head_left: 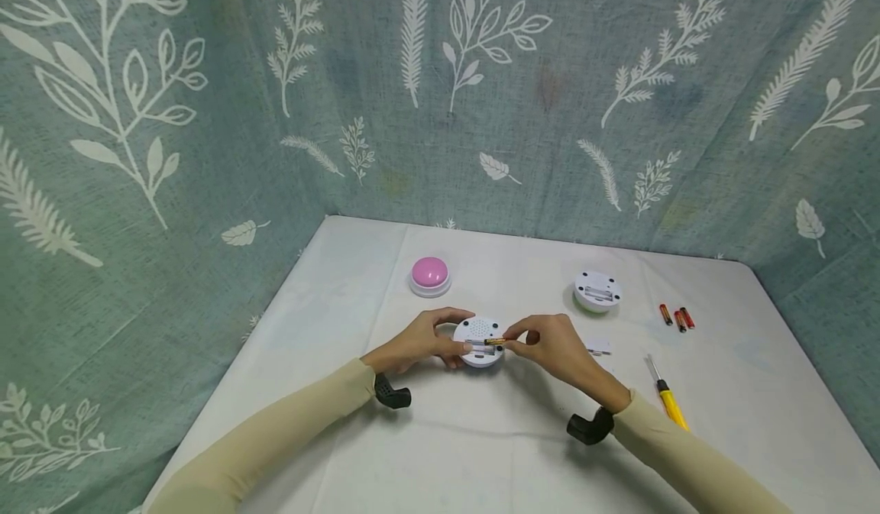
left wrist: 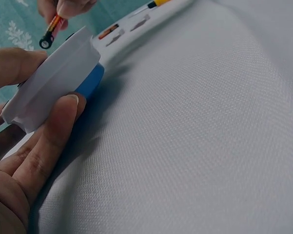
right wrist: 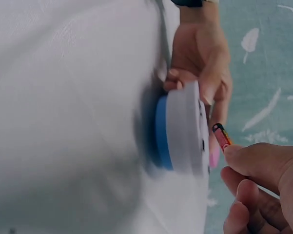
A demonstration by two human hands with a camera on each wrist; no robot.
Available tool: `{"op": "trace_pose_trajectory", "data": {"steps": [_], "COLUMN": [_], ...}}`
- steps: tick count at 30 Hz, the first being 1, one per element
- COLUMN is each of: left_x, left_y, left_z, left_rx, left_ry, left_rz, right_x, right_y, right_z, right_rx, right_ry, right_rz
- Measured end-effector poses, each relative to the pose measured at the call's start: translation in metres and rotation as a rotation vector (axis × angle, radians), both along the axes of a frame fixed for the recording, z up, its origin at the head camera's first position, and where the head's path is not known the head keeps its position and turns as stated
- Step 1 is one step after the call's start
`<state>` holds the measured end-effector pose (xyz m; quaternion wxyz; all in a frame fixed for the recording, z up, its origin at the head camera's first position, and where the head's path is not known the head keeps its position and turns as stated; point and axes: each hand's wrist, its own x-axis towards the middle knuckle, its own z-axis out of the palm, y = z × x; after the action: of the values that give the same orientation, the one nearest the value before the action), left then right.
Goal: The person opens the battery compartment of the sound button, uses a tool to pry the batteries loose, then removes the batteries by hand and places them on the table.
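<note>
My left hand (head_left: 421, 337) grips the rim of a round white push-button light (head_left: 476, 328), its underside turned up and its blue dome facing the table. Small dark feet, a patch of holes and a battery slot show on that underside. Between thumb and fingers, my right hand (head_left: 550, 340) pinches a small red and black battery (right wrist: 221, 135) by one end. In the head view the battery overlaps the slot; in the left wrist view its free end is close over the white base (left wrist: 63, 68).
A pink-domed button (head_left: 429, 273) stands at the back. An upturned green one (head_left: 596, 292) is right of it, near several loose batteries (head_left: 680, 321). A yellow-handled screwdriver (head_left: 671, 403) lies at right. Small pieces (head_left: 598, 347) lie behind my right hand.
</note>
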<state>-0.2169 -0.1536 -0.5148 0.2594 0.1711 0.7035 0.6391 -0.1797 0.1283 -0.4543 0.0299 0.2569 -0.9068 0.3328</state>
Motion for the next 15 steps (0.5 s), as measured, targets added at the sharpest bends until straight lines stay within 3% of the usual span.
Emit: {"op": "trace_pose_trajectory", "data": {"steps": [15], "left_x": [0.001], "left_y": [0.001], "left_z": [0.001], "left_rx": [0.015], "left_ry": [-0.023], "left_rz": [0.009], "right_x": [-0.001], "right_y": [0.055], "right_z": [0.011], "right_rx": [-0.085], "right_ry": [0.060], "right_rz": [-0.142]}}
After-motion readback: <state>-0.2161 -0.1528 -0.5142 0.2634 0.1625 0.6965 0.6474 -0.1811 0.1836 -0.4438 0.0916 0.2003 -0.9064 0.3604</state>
